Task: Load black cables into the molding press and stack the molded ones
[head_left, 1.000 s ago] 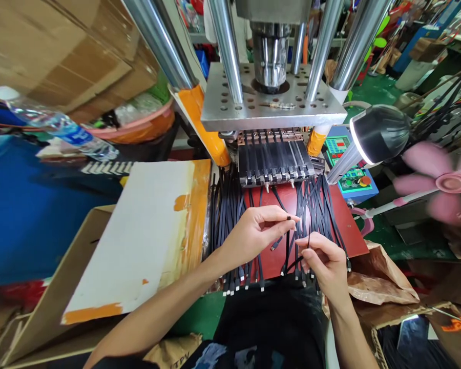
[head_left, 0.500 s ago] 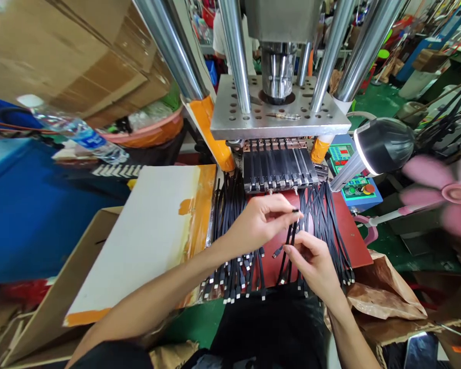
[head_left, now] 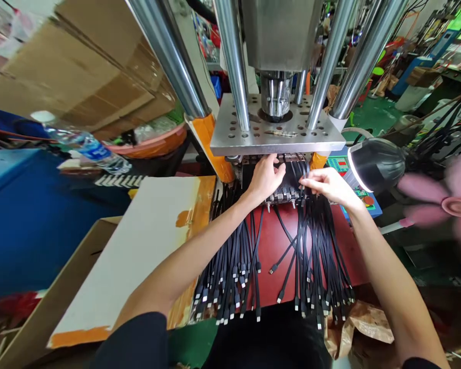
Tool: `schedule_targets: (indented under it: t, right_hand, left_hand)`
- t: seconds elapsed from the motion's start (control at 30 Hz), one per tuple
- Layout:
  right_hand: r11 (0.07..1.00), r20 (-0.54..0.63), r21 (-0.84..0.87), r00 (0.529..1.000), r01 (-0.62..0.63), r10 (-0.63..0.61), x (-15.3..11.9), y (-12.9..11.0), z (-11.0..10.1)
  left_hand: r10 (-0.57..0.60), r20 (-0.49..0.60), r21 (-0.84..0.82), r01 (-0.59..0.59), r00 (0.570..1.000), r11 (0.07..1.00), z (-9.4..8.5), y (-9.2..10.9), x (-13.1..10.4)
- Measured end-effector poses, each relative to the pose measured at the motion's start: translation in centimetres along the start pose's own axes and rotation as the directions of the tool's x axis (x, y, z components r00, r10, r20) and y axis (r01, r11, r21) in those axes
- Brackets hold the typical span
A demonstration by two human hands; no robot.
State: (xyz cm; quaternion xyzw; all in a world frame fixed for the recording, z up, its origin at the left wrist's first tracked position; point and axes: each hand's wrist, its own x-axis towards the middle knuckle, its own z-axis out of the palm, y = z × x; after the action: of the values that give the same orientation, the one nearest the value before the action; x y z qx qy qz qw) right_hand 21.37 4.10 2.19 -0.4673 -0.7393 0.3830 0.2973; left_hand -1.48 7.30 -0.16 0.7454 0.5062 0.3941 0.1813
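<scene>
My left hand (head_left: 267, 177) reaches over the left part of the black fixture block (head_left: 292, 179), just under the steel press plate. Its thumb and forefinger are apart, with nothing visible between them. At the block's right end, my right hand (head_left: 326, 184) is closed in a pinch on a thin black cable (head_left: 302, 188); its fingers partly hide the cable end. Metal clips line the block's front edge. Bundles of black USB cables (head_left: 234, 256) hang down from both sides across the red work surface (head_left: 272, 241), with their plugs towards me.
The steel press plate (head_left: 280, 141) sits close above my hands between metal columns. A black lamp (head_left: 376, 163), a control panel (head_left: 364, 202) and a pink fan (head_left: 457, 205) stand right. A white board (head_left: 138, 246) lies left; cardboard boxes (head_left: 80, 72) are behind it.
Both hands have moved up and forward from above the loose cables to the fixture block. My left hand has opened out of its pinch on the black cable end.
</scene>
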Motion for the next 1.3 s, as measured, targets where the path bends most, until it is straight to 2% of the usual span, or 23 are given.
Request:
schedule_targets:
  t: [0.07, 0.1, 0.17, 0.2, 0.23, 0.3, 0.4, 0.57, 0.63, 0.77, 0.87, 0.93, 1.0, 1.07, 1.13, 1.3]
  right_hand:
    - [0.999, 0.025, 0.044, 1.0, 0.014, -0.016, 2.3, 0.9, 0.1]
    - [0.998, 0.035, 0.063, 0.999, 0.028, -0.03, 3.0, 1.2, 0.2]
    - [0.996, 0.035, 0.069, 0.998, 0.057, -0.059, 4.0, 1.4, 0.4]
    - [0.996, 0.025, 0.055, 0.997, 0.066, -0.068, 4.4, 1.5, 0.5]
    - [0.997, 0.009, 0.033, 0.997, 0.075, -0.075, 4.6, 1.5, 0.6]
    - [0.994, -0.04, -0.021, 0.994, 0.105, -0.105, 5.0, 1.6, 0.7]
    - [0.987, -0.11, -0.067, 0.982, 0.146, -0.153, 5.1, 2.1, 0.9]
    - [0.989, -0.083, 0.128, 0.994, 0.077, -0.066, 4.7, 3.0, 0.8]
    - [0.989, -0.082, 0.133, 0.995, 0.061, -0.05, 4.9, 3.1, 0.9]
    - [0.998, -0.184, -0.001, 0.981, 0.061, -0.06, 5.1, 2.8, 1.2]
    - [0.981, -0.278, -0.162, 0.95, 0.103, -0.145, 3.5, 2.8, 1.2]
    - [0.923, -0.252, -0.343, 0.93, 0.172, -0.267, 1.4, 2.9, 1.1]
    - [0.838, -0.171, -0.507, 0.93, 0.2, -0.325, -0.6, 3.0, 1.0]
    - [0.783, -0.116, -0.6, 0.951, 0.163, -0.287, -1.6, 2.7, 1.1]
    - [0.744, -0.105, -0.662, 0.972, 0.089, -0.21, -1.3, 2.1, 1.3]
    - [0.664, -0.123, -0.744, 0.992, -0.082, -0.015, 2.5, 0.3, 1.7]
  left_hand:
    - [0.161, 0.081, -0.029, -0.159, 0.984, 0.987, -0.7, 0.0, -1.9]
    - [0.281, 0.153, -0.036, -0.279, 0.947, 0.96, -1.0, -0.1, -2.8]
    - [0.478, 0.309, -0.029, -0.494, 0.822, 0.869, -1.7, -0.2, -4.3]
    - [0.52, 0.373, -0.007, -0.558, 0.769, 0.83, -1.9, -0.3, -4.7]
    - [0.534, 0.42, 0.02, -0.595, 0.734, 0.803, -2.0, -0.3, -5.0]
    - [0.523, 0.475, 0.077, -0.625, 0.708, 0.776, -2.0, -0.1, -5.0]
    - [0.485, 0.5, 0.183, -0.635, 0.717, 0.75, -1.5, 0.5, -4.9]
    - [0.418, 0.503, 0.336, -0.617, 0.756, 0.712, -0.7, 1.7, -5.8]
    - [0.392, 0.501, 0.386, -0.604, 0.772, 0.697, -0.4, 2.2, -6.2]
    - [0.323, 0.476, 0.5, -0.554, 0.818, 0.666, 0.3, 3.4, -6.9]
    - [0.283, 0.471, 0.553, -0.529, 0.836, 0.644, 0.7, 4.0, -7.2]
    - [0.272, 0.472, 0.556, -0.522, 0.839, 0.647, 0.8, 4.3, -7.4]
    - [0.26, 0.471, 0.543, -0.509, 0.843, 0.668, 0.8, 4.5, -7.3]
    - [0.24, 0.464, 0.529, -0.484, 0.853, 0.697, 0.7, 4.6, -6.9]
    - [0.211, 0.456, 0.518, -0.45, 0.865, 0.727, 0.6, 4.7, -6.1]
    - [0.144, 0.458, 0.507, -0.39, 0.877, 0.768, 0.6, 3.9, -2.8]
